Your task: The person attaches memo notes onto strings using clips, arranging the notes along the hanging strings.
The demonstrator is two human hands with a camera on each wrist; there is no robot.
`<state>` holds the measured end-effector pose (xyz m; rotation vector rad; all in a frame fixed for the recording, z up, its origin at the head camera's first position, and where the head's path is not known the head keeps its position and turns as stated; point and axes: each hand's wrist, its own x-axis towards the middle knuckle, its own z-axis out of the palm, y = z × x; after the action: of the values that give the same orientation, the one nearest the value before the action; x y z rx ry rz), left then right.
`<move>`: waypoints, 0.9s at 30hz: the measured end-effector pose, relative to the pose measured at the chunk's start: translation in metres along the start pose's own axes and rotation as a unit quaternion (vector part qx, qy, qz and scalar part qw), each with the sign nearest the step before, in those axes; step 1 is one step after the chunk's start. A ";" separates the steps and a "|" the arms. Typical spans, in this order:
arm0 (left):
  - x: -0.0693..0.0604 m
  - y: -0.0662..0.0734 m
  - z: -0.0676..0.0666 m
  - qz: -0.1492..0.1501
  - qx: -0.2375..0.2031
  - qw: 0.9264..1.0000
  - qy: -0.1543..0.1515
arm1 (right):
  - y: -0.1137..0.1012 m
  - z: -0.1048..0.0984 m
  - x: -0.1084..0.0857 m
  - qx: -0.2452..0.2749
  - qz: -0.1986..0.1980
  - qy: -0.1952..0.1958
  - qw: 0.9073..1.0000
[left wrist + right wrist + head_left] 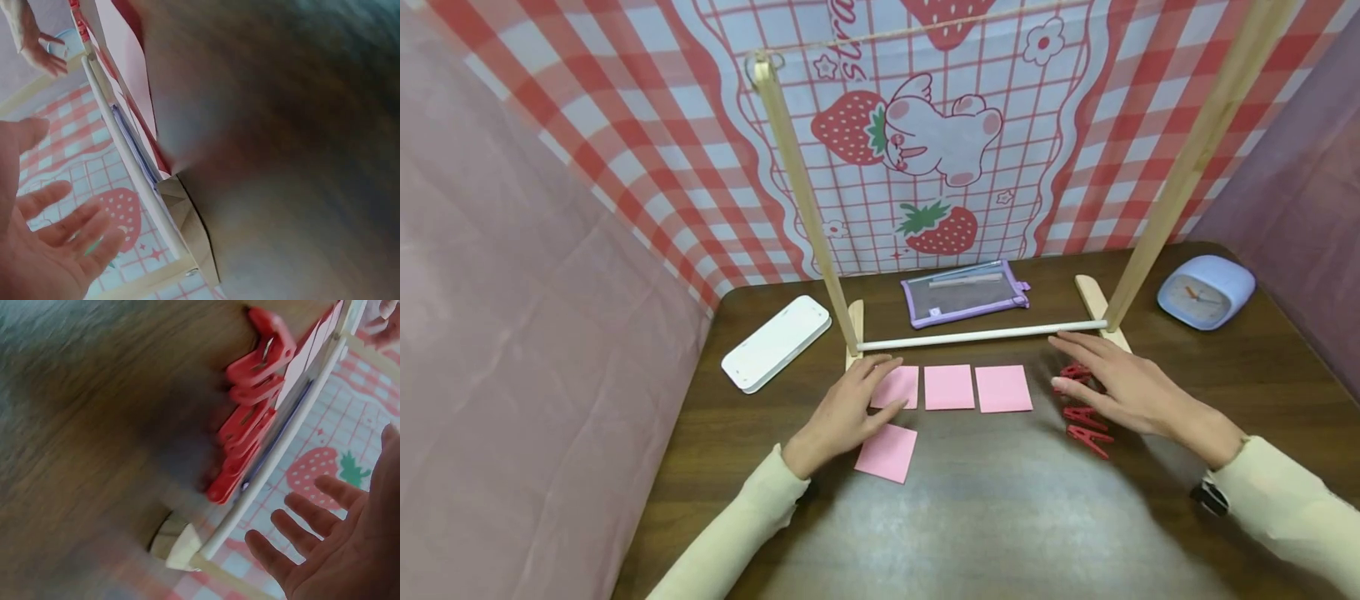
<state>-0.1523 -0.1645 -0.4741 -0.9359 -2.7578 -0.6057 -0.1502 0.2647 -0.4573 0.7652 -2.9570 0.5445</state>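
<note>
In the head view, the left hand [845, 410] hovers with spread, relaxed fingers over the leftmost pink square [901, 388]. Two more pink squares [948, 387] [1003, 388] lie to its right in a row, and another pink square [886, 453] lies below the left hand. Over several red clips [1084, 417] is the right hand [1131, 392], its fingers extended and holding nothing. The right wrist view shows the red clips [250, 412] beside the right hand [331, 544], whose fingers are apart. The left hand [56, 231] appears with an empty palm in the left wrist view.
Behind the squares stands a wooden frame [805, 196] with a white bar [985, 336] low across it and a string [880, 36] on top. A purple-edged mesh pouch [966, 293] lies behind the bar. A white case [777, 343] is at left, a blue clock [1206, 292] at right.
</note>
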 end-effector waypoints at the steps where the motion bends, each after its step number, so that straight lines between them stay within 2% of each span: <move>1: 0.000 -0.001 0.000 -0.009 -0.003 1.000 0.003 | 0.003 0.000 0.000 0.003 0.008 -0.004 1.000; 6: 0.001 -0.007 0.002 -0.035 -0.016 0.999 0.012 | 0.018 -0.001 0.002 0.028 0.020 0.000 0.999; 11: 0.001 -0.009 0.002 -0.054 0.001 0.998 -0.008 | 0.032 0.003 0.005 0.029 -0.036 0.041 0.998; 14: 0.002 -0.010 0.000 -0.064 0.015 0.997 -0.031 | 0.040 0.007 0.005 0.014 -0.078 0.071 0.994; 18: 0.006 -0.012 -0.002 -0.069 0.029 0.995 -0.062 | 0.047 0.009 0.005 -0.003 -0.106 0.094 0.990; 22: 0.011 -0.013 -0.003 -0.072 0.035 0.994 -0.078 | 0.049 0.007 0.005 -0.010 -0.108 0.094 0.990; 27: 0.013 -0.015 -0.003 -0.071 0.034 0.994 -0.079 | 0.053 0.007 0.005 -0.004 -0.109 0.084 0.990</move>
<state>-0.1721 -0.1694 -0.4726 -0.8117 -2.9847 -0.4745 -0.1795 0.3029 -0.4800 0.9752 -2.6765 0.5514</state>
